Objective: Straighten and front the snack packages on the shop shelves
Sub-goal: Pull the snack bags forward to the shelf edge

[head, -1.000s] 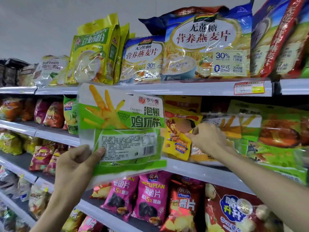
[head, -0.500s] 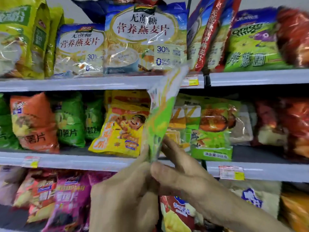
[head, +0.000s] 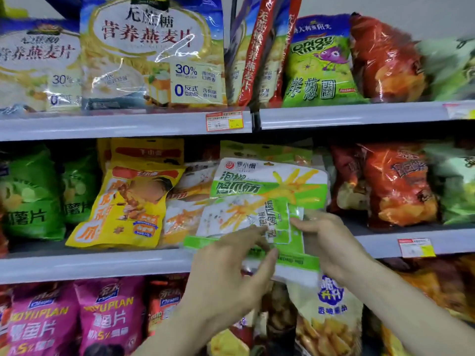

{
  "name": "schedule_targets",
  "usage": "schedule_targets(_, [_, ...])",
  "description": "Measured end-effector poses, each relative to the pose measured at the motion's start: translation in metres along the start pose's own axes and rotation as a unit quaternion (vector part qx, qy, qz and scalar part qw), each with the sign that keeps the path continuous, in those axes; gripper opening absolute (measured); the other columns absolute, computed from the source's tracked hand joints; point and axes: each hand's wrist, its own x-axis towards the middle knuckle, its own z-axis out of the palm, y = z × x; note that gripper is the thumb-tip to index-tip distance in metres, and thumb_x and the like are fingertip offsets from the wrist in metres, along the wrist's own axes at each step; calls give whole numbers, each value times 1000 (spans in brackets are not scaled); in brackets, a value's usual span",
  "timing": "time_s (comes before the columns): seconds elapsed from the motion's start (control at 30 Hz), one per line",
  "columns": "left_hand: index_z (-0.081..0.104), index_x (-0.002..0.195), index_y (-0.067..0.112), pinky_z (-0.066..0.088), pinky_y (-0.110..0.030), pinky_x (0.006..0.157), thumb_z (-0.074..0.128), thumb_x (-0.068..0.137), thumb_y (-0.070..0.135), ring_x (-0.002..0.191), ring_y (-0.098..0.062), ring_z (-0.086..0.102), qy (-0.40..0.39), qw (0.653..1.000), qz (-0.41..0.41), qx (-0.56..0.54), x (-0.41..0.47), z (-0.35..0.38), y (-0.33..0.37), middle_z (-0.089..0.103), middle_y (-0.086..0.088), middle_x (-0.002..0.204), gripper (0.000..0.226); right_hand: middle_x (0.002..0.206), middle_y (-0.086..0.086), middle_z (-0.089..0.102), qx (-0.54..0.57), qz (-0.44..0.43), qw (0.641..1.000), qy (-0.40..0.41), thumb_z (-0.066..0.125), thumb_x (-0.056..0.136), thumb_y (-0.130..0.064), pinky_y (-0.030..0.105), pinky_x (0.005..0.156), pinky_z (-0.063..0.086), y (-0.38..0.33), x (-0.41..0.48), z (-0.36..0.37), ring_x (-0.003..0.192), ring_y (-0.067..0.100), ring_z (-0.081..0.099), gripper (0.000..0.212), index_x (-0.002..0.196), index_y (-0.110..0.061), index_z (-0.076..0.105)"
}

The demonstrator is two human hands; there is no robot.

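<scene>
Green packet [head: 270, 181] between both hands [head: 231, 273] [head: 331, 242]

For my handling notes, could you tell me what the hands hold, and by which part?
Both hold the green-and-white snack pack: the left hand pinches its lower edge, the right hand grips its lower right side.

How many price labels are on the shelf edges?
3. A price label sits midway along the upper shelf edge; a second at that edge's far right, cut by the frame; a third on the middle shelf edge, at right. The held green package may hide another.
</scene>
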Motion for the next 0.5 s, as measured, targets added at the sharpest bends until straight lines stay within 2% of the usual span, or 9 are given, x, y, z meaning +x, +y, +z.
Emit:
schedule_targets(0.07, [71,119,33,53,-27,99,67,96,48,121,7,62,51,998,-38,-9,20,-10,-20,69,25,129,28,102,21,78,-4,-6,1000,29,56,98,4,35,59,62,-14,8,-15,84,33,79,20,112,6,71])
schedule_targets(0.13, [63,137,30,47,-18,90,76,94,43,120,-6,61,45,994,-97,3,35,-8,-36,66,16,132,47,97,16,77,-29,-20,999,34,61,97,2,30,62,59,-28,16,-30,78,25,76,12,106,2,69])
schedule_targets(0.2, [52,148,29,46,-27,90,79,88,51,122,-16,61,32,985,-170,9,54,-13,-55,62,9,138,69,86,4,69,-99,-35,993,55,67,95,-2,25,66,48,-40,27,-44,71,13,65,6,96,-8,67])
schedule_targets(0.27, [47,153,28,55,-40,95,83,81,59,118,-20,64,19,974,-225,-24,73,-19,-70,62,9,138,86,87,-4,64,-158,-41,985,57,75,90,-12,27,72,40,-50,43,-59,72,3,61,13,94,-18,64])
schedule_targets(0.3, [48,152,25,59,-46,93,86,78,59,112,-18,67,5,968,-245,-59,80,-17,-72,64,10,133,89,91,-6,65,-177,-46,981,56,78,86,-16,29,79,41,-54,51,-65,77,0,62,17,96,-19,65])
schedule_targets(0.37, [56,145,20,62,-44,90,90,74,53,99,-13,69,-13,960,-252,-122,92,-6,-72,67,8,116,85,102,-3,69,-208,-59,974,65,80,87,-16,33,91,41,-59,69,-77,98,8,66,25,109,-15,68])
schedule_targets(0.43, [62,132,16,58,-31,76,93,74,40,83,-14,61,-7,958,-250,-140,103,3,-68,61,2,98,70,110,3,72,-220,-84,968,84,78,90,-11,30,80,45,-63,82,-83,102,15,67,32,121,-10,70])
schedule_targets(0.5, [61,129,8,49,-25,62,95,72,31,71,-16,54,28,955,-248,-159,112,10,-64,57,1,85,70,103,3,73,-227,-124,961,95,77,90,-5,24,67,50,-65,92,-89,82,5,69,25,114,-11,73])
